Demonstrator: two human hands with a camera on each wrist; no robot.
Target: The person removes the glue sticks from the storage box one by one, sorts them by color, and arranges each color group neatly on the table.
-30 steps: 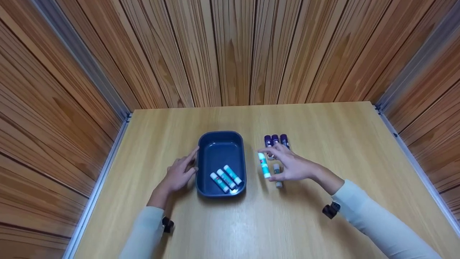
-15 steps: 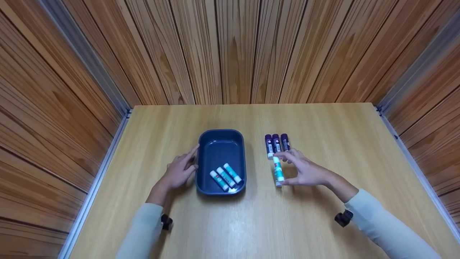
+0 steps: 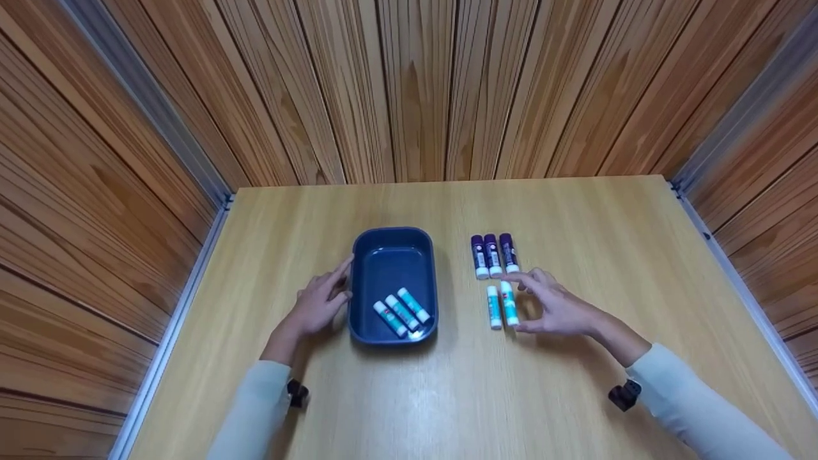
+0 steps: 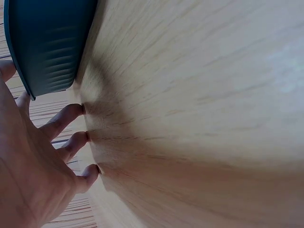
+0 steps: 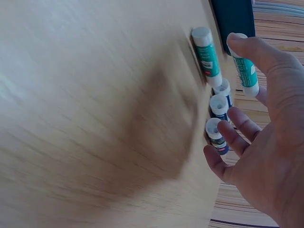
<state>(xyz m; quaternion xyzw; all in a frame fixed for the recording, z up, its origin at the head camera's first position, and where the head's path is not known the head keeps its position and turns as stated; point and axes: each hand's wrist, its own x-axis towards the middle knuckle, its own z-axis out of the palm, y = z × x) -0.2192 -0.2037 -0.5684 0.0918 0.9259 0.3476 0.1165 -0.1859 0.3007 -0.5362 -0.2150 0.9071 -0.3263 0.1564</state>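
Observation:
My right hand [image 3: 556,306] pinches a teal glue stick with white ends [image 3: 509,304] lengthwise, thumb at the near end and index finger at the far end. In the right wrist view this held glue stick [image 5: 246,71] is raised off the table. Beside it on the table lies a second teal glue stick [image 3: 494,308]. Just beyond are three purple glue sticks [image 3: 479,255] in a row. My left hand [image 3: 317,305] touches the left side of a dark blue tray [image 3: 393,233] with thumb and index finger; its other fingertips rest on the table.
Three teal glue sticks [image 3: 401,312] lie slanted side by side in the tray's near end. The light wood table [image 3: 575,223] meets a wood-panelled wall [image 3: 415,96] at the back, with metal-edged panels at both sides.
My right hand has carried the held glue stick rightwards, away from the tray and past the one lying on the table. The left hand stays at the tray.

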